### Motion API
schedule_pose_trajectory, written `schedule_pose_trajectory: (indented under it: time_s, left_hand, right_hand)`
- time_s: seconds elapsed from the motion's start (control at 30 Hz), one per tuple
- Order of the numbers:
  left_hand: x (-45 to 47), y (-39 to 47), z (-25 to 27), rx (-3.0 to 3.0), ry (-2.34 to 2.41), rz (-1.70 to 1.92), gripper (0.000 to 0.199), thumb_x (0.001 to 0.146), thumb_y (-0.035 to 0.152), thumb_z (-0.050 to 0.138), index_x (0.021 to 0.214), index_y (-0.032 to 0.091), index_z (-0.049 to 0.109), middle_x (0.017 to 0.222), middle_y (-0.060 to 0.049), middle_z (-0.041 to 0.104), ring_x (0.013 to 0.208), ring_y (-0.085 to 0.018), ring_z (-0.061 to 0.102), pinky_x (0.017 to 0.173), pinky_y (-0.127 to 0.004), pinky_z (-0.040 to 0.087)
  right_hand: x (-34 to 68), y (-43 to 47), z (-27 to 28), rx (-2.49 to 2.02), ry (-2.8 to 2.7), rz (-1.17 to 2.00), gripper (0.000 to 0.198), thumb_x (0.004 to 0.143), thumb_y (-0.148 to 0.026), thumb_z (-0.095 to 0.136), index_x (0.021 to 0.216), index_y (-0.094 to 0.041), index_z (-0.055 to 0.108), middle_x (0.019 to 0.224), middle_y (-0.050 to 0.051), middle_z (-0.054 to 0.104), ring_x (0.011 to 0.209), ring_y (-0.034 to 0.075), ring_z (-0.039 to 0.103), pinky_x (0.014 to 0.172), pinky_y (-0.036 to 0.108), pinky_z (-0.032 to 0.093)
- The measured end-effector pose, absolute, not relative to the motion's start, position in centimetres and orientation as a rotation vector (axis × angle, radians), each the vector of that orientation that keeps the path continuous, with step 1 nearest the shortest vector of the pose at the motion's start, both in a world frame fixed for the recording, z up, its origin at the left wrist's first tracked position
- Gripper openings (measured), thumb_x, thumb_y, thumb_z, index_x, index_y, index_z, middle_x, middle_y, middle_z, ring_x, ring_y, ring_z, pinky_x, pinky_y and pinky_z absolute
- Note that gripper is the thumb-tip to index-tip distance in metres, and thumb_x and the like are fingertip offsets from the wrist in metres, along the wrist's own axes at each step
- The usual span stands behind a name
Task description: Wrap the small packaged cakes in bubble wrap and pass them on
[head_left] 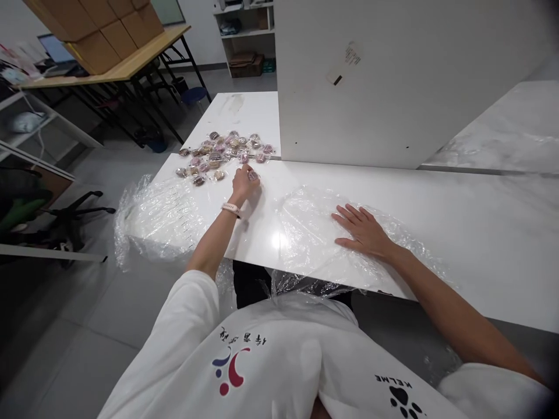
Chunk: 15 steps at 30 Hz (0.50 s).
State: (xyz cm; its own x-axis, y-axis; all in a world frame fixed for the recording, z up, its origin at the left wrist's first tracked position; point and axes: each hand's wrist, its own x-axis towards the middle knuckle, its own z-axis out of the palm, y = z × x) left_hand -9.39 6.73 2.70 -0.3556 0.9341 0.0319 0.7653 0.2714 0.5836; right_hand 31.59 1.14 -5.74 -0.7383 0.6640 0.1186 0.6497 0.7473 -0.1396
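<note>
My left hand [245,185], with a pale band on its wrist, is closed on a small round item in a clear wrapper [253,175], just above the white table [480,233]. Beyond it lies a loose spread of similar wrapped round pieces [215,158], some pinkish, others brown or tan; their exact kind is too small to tell. My right hand [364,233] rests flat with fingers spread on a sheet of clear plastic film [305,227], which hangs over the table's front edge.
More crumpled clear plastic [161,224] covers the table's left end. A tall white panel [371,87] stands upright along the back. Farther left are a wooden desk [131,67] with cardboard boxes [102,35], a blue stool [194,95] and a chair base [81,206].
</note>
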Motion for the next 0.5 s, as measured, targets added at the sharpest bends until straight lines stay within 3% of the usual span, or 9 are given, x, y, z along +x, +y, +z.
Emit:
schedule_pose_trajectory:
  time_s: [0.13, 0.2, 0.3, 0.4, 0.5]
  left_hand:
    - [-3.2, 1.0, 4.5, 1.682, 1.789, 0.959, 0.033, 0.086, 0.023, 0.065, 0.115, 0.024, 0.051, 0.112, -0.007, 0.061, 0.083, -0.016, 0.061, 0.068, -0.031, 0.050]
    - [0.9, -2.4, 4.0, 1.766, 1.448, 0.845, 0.031, 0.089, 0.027, 0.063, 0.118, 0.026, 0.051, 0.110, -0.007, 0.063, 0.079, -0.015, 0.061, 0.067, -0.032, 0.051]
    - [5.8, -6.5, 1.4, 2.033, 1.165, 0.571, 0.030, 0.091, 0.038, 0.061, 0.117, 0.023, 0.055, 0.119, -0.010, 0.063, 0.097, -0.023, 0.062, 0.080, -0.041, 0.053]
    - [7.4, -8.2, -1.5, 2.390, 1.086, 0.445, 0.047, 0.093, 0.048, 0.056, 0.134, 0.026, 0.050, 0.153, -0.015, 0.041, 0.136, -0.038, 0.041, 0.103, -0.059, 0.041]
    - [6.2, -8.6, -2.7, 2.496, 1.055, 0.434, 0.082, 0.089, 0.062, 0.056, 0.156, 0.029, 0.022, 0.166, -0.015, 0.011, 0.152, -0.040, 0.012, 0.114, -0.062, 0.029]
  right_hand:
    - [31.6, 1.5, -5.8, -1.053, -2.834, 0.137, 0.088, 0.088, -0.080, 0.033, 0.160, -0.032, 0.018, 0.165, 0.005, 0.022, 0.151, 0.032, 0.021, 0.120, 0.054, 0.019]
    - [31.5, 1.5, -5.8, -1.074, -2.838, 0.141, 0.090, 0.086, -0.083, 0.031, 0.159, -0.032, 0.020, 0.165, 0.006, 0.021, 0.151, 0.032, 0.020, 0.120, 0.054, 0.019]
    - [31.4, 1.5, -5.9, -1.098, -2.836, 0.170, 0.090, 0.086, -0.084, 0.029, 0.159, -0.032, 0.022, 0.165, 0.005, 0.021, 0.152, 0.032, 0.018, 0.121, 0.055, 0.018]
    - [31.5, 1.8, -5.7, -1.104, -2.813, 0.248, 0.085, 0.088, -0.082, 0.029, 0.158, -0.034, 0.024, 0.165, 0.003, 0.021, 0.152, 0.030, 0.017, 0.122, 0.054, 0.016]
    - [31.5, 1.4, -4.3, -1.141, -2.751, 0.394, 0.076, 0.091, -0.076, 0.033, 0.155, -0.036, 0.031, 0.164, 0.002, 0.025, 0.151, 0.030, 0.021, 0.121, 0.055, 0.019]
